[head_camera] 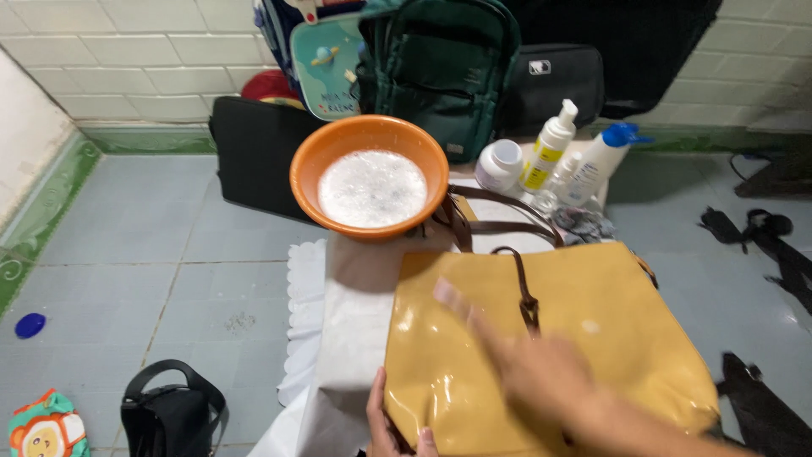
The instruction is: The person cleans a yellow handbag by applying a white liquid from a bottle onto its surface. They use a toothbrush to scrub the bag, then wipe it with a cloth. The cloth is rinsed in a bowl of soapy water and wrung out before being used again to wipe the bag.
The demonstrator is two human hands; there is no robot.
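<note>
Shiny yellow handbag [584, 338] with brown straps [499, 228], flat on a white cloth [338, 338], low and right of middle. Right hand [529, 368] blurry on top of the bag, fingers [452, 300] spread out flat, pointing to 10 o'clock. Left hand [391, 423] at the bag's 7 o'clock corner, pinching its edge. Orange bowl [370, 176] of white foam at 11 o'clock. White bottles [558, 161] at 12 o'clock. Green backpack [440, 68] farther up.
</note>
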